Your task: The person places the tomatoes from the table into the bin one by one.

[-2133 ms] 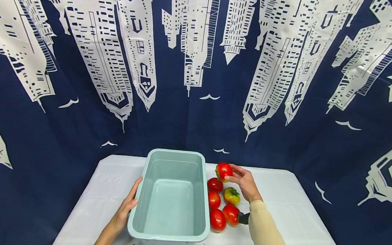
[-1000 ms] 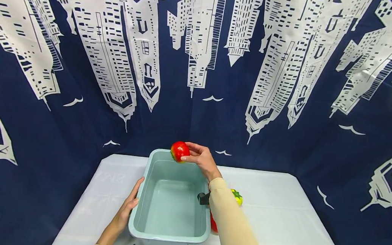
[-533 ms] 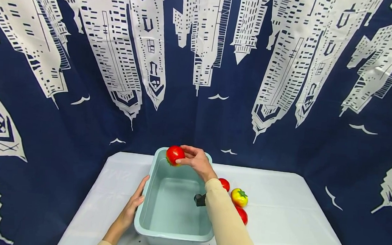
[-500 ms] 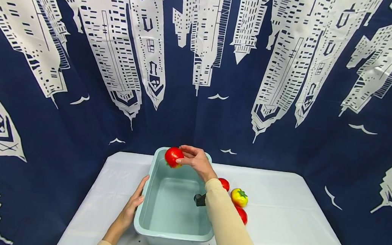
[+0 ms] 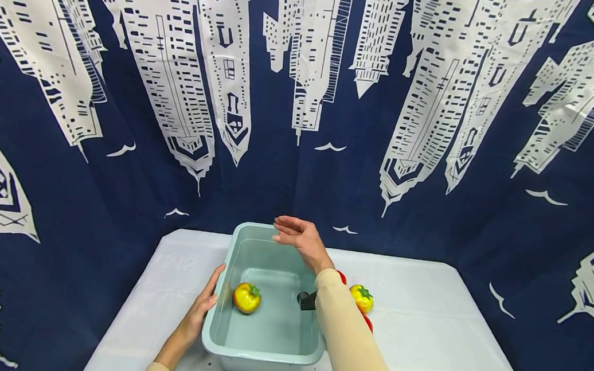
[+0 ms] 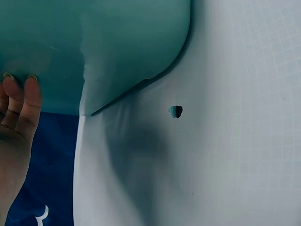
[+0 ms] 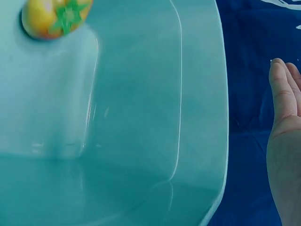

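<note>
A pale green plastic tub (image 5: 264, 355) stands on the white table. On its floor, toward the left wall, lies a yellow-and-red tomato (image 5: 246, 298) with a green leafy top; the right wrist view shows the same tomato (image 7: 56, 18) at its upper left. My left hand (image 5: 196, 313) rests against the tub's left side with fairly straight fingers; in the left wrist view its fingertips (image 6: 32, 87) touch the outer wall. Above the far right part of the tub hovers my right hand (image 5: 300, 240), holding nothing, fingers extended.
Right of the tub lie a yellow tomato (image 5: 361, 298) and red ones (image 5: 342, 276), partly hidden by my right sleeve (image 5: 354, 333). A black wrist camera (image 5: 306, 301) juts over the tub. Behind the table hangs a navy curtain (image 5: 297, 185) with white buildings.
My right hand brought a red tomato from the right over the tub and let it go. The tomato now lies inside, its yellow side up. The left hand stays at the tub's side.
</note>
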A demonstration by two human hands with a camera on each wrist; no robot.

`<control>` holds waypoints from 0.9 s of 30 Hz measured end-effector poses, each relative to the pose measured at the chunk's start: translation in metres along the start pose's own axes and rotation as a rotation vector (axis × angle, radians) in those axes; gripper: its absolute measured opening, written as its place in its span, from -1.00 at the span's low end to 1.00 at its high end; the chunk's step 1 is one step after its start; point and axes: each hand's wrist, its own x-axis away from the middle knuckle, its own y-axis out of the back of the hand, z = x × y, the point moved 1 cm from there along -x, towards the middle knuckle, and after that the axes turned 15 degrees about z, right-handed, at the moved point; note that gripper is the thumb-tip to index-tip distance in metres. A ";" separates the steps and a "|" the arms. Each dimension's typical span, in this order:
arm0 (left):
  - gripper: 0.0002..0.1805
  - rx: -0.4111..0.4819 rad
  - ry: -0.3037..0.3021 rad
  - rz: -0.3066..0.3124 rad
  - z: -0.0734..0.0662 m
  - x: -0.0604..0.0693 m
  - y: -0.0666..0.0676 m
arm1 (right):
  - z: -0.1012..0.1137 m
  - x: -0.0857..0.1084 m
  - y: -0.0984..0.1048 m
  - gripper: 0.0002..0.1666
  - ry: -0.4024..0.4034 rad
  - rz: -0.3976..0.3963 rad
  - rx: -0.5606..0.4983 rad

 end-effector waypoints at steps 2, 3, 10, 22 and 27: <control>-0.30 -0.003 0.015 -0.016 0.001 0.001 -0.002 | 0.001 0.002 0.003 -0.31 -0.007 -0.002 0.010; -0.30 -0.004 0.023 -0.024 0.002 0.001 -0.002 | 0.001 0.004 0.005 -0.31 -0.009 -0.002 0.014; -0.30 -0.012 0.009 -0.019 0.002 0.002 -0.001 | 0.004 0.018 0.024 -0.28 -0.003 -0.044 0.038; -0.30 -0.001 -0.028 -0.009 0.002 0.001 0.000 | -0.031 0.077 0.090 -0.38 -0.031 -0.343 -0.054; -0.30 0.006 -0.037 0.000 0.004 0.002 0.001 | -0.047 0.108 0.111 -0.37 -0.183 -0.411 0.133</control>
